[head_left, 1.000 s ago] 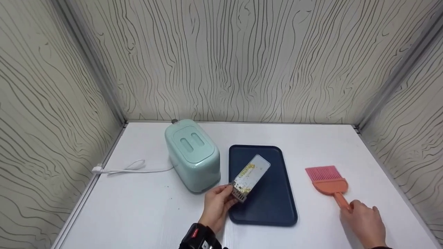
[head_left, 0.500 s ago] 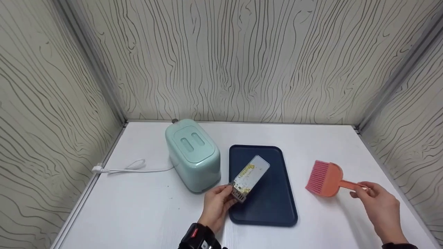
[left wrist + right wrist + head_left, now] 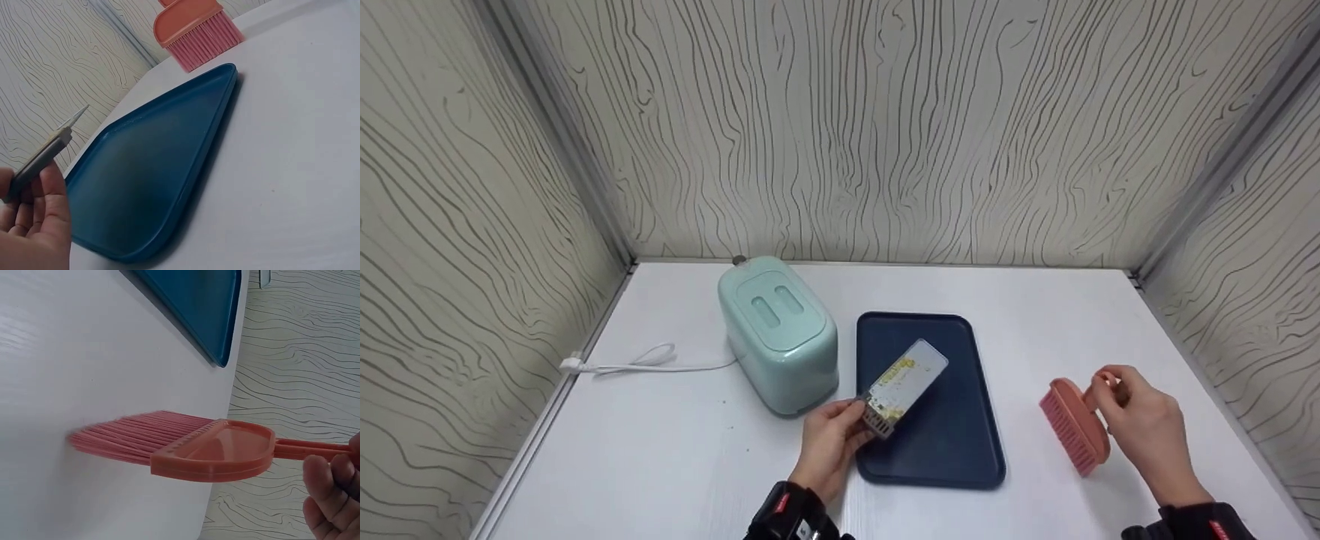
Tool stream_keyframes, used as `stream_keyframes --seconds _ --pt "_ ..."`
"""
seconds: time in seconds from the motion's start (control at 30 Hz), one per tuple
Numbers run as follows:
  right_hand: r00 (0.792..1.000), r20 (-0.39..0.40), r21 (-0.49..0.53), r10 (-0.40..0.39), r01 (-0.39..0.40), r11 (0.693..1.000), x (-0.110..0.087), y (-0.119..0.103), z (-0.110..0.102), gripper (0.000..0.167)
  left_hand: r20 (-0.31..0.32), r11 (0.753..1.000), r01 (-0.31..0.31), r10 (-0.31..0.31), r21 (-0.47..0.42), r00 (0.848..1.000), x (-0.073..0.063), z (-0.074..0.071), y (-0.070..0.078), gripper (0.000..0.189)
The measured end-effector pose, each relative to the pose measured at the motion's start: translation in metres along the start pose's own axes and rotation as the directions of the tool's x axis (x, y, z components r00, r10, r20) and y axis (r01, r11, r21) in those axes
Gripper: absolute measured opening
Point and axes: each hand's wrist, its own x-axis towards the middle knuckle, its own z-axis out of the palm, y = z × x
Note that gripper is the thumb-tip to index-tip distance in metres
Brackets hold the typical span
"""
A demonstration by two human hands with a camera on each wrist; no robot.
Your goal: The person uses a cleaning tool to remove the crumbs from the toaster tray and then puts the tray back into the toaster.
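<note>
My left hand (image 3: 825, 444) pinches the grey slotted end of a thin, pale crumb tray (image 3: 907, 381) with yellow crumbs scattered on it. The crumb tray slants over a dark blue serving tray (image 3: 952, 450); the left wrist view shows it edge-on, raised above the blue surface. At the right, my right hand (image 3: 1147, 424) grips the handle of a small orange hand brush (image 3: 1078, 421). Its pink bristles (image 3: 138, 436) point down toward the white table, and the brush head is tilted. Part of the handle is hidden by the fingers.
A mint-green toaster (image 3: 780, 330) stands left of the blue tray, its white cord (image 3: 660, 368) running to the left table edge. A few dark specks lie on the white table (image 3: 675, 450) in front of the toaster. Patterned panels (image 3: 885, 135) enclose the back and sides.
My right hand has lifted the hand brush and turned it from lying flat to bristles-down, swinging its head round. The left hand and crumb tray have stayed almost still.
</note>
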Motion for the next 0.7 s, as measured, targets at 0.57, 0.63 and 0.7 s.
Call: stream_keyframes --seconds 0.57,0.63,0.7 --pt "0.873 0.443 -0.065 0.203 -0.194 0.979 0.007 0.029 0.012 0.040 0.006 0.997 0.006 -0.007 0.072 1.000 -0.002 -0.004 0.008 0.035" --pt "0.887 0.424 -0.058 0.181 -0.173 0.983 0.007 0.028 0.011 0.038 0.004 0.997 0.007 -0.008 0.082 1.000 -0.001 -0.005 0.009 0.035" --pt "0.913 0.379 -0.047 0.150 -0.143 0.989 0.008 0.025 0.009 0.036 0.002 0.996 0.002 -0.003 0.093 1.000 0.000 -0.005 0.010 0.034"
